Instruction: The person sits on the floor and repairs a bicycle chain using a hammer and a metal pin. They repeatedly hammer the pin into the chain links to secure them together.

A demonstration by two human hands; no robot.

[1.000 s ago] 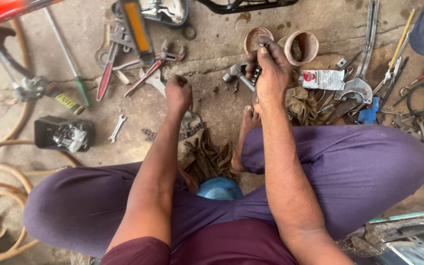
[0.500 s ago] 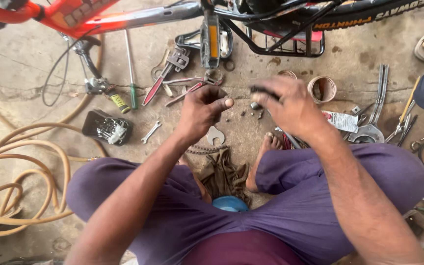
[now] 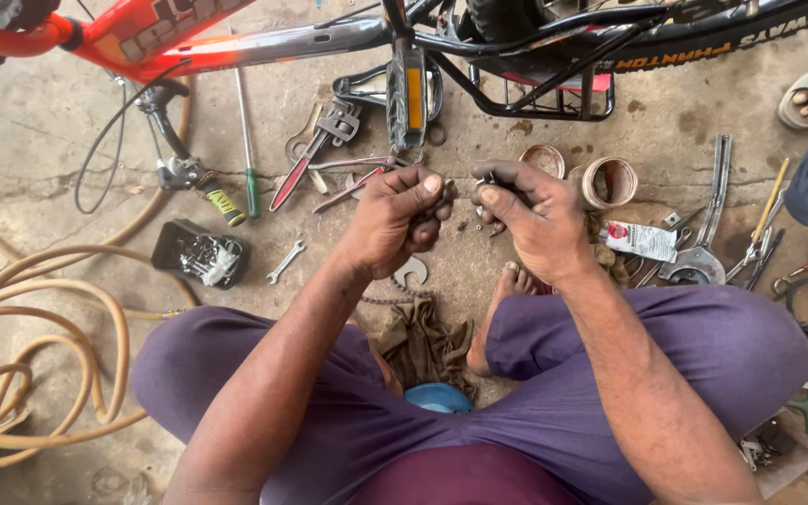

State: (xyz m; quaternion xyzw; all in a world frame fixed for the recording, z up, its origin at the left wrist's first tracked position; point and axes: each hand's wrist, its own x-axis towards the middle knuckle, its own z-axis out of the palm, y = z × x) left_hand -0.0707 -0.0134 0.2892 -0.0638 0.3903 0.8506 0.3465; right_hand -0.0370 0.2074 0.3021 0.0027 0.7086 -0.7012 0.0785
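Squatting on the concrete floor (image 3: 67, 178) below the bicycle pedal (image 3: 408, 93), the person pinches a small dark part (image 3: 445, 194) in the left hand (image 3: 395, 220), its tip facing the right hand (image 3: 527, 217) just beside, which pinches another small piece.

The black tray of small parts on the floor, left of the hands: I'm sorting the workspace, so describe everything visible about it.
The black tray is a shallow, roughly rectangular box that looks like plastic. It lies flat on the concrete floor, turned at a slight angle and open on top. It holds a heap of small shiny metal bits, too small to identify. A small spanner lies just beside it, and neither hand touches it.
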